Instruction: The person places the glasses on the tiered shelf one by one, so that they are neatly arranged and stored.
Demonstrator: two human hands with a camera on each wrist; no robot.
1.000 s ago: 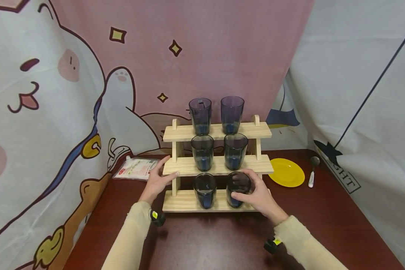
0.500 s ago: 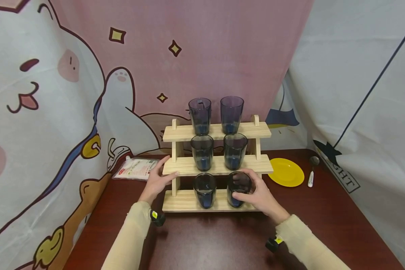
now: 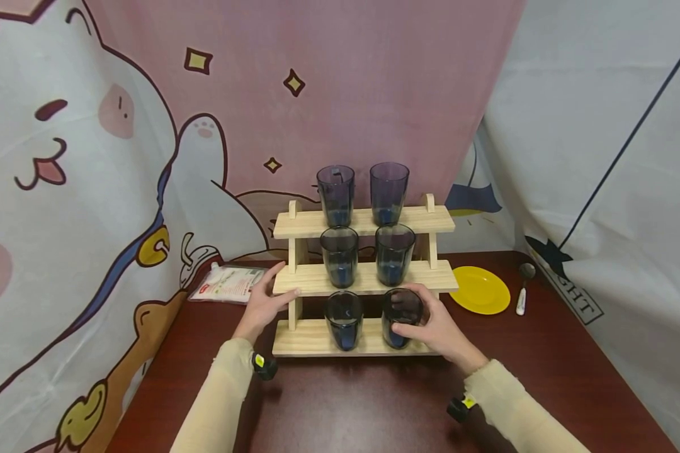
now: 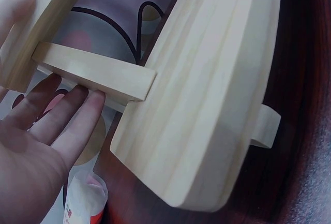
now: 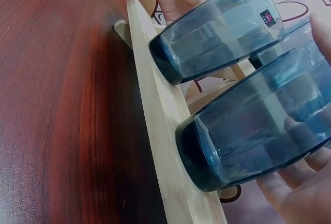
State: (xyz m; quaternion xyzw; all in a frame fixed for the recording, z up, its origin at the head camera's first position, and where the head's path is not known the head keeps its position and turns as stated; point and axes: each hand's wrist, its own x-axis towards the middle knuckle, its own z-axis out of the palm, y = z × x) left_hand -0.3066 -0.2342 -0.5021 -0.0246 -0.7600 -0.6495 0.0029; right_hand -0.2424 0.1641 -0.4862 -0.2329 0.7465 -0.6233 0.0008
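Observation:
A three-tier wooden shelf point(image 3: 308, 340) stands on the table with two tinted drinking glasses upright on each tier. My left hand point(image 3: 259, 309) holds the left end of the middle board, thumb along its front edge; in the left wrist view its fingertips point(image 4: 96, 99) touch the side post. At the lower right, my right hand point(image 3: 443, 331) grips a drinking glass point(image 5: 248, 123), thumb in front and fingers round the far side. The glass's base sits on the bottom board. Beside it, to the left, is another glass point(image 3: 344, 319).
Two glasses stand on the middle tier, including the right one point(image 3: 395, 255); purple-looking ones, such as the left glass point(image 3: 337, 196), top the shelf. A yellow plate point(image 3: 480, 290) and a spoon point(image 3: 523, 292) lie right. A white packet point(image 3: 226, 283) lies left. Printed cloth point(image 3: 374, 82) hangs behind.
My right hand and the gripped glass have shifted very slightly to the right along the bottom board. The left hand stays in place on the shelf.

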